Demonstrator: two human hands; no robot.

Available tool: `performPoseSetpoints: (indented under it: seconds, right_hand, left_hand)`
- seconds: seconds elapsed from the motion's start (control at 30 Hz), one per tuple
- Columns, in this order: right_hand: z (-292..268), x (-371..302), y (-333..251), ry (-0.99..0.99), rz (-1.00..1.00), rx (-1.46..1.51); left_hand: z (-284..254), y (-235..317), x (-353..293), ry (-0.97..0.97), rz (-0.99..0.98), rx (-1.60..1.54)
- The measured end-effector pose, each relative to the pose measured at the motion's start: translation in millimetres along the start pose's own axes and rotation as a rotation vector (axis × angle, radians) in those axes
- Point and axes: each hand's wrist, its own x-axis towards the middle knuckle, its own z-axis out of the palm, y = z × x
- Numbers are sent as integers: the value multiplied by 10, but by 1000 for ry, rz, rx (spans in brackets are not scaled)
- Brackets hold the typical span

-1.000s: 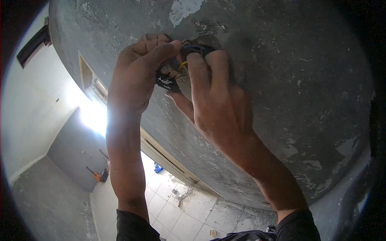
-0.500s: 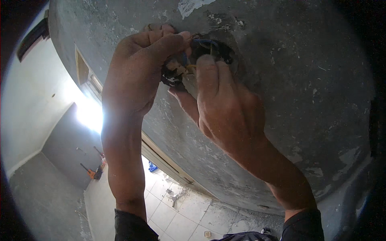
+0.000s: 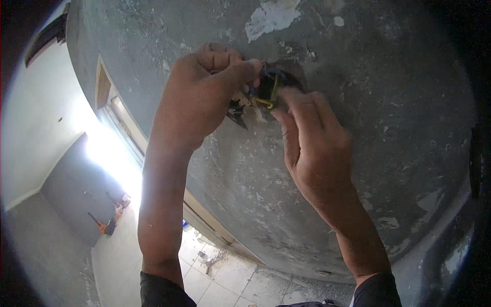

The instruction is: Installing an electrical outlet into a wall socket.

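Note:
A dark hole [image 3: 291, 80] opens in the grey wall, with a blue wire [image 3: 274, 73] and a yellow-green wire [image 3: 264, 102] coming out of it. My left hand [image 3: 207, 94] is at the hole's left side, thumb and fingers pinched together on the blue wire. Beneath that hand hangs a torn black piece [image 3: 236, 113], partly hidden. My right hand [image 3: 319, 138] is at the hole's lower right, fingers bent, close to the bend of the yellow-green wire. Its fingertips are smeared by motion, so whether they grip the wire is unclear.
Pale patches [image 3: 272, 19] of bare plaster mark the wall [image 3: 388, 128]. A door frame [image 3: 207, 220] stands below left. Rubble [image 3: 208, 261] lies on the tiled floor [image 3: 217, 294]. Tools with orange parts [image 3: 106, 226] are near the far wall.
My right hand has drawn back to the right and down from the hole, showing more of the yellow-green wire. My left hand stays pinched beside the hole. The whole view has shifted slightly.

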Motion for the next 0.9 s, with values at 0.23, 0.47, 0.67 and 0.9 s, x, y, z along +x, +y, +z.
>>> performPoseSetpoints:
  seconds: [0.23,0.47,0.67,0.9]
  right_hand:
    - [-150,206,-54,-273,-132,-344]
    - [-92,181,-148,-366,-71,-426]
    - [31,169,-117,-304,-85,-442]
    - [-11,219,-153,-382,-20,-473]
  left_hand:
    - [8,92,-8,-27,-27,96]
    - [50,-23,-9,34,38,-5]
    - [88,13,-27,60,31,25]
    - [8,71,-17,-50,-32,43]
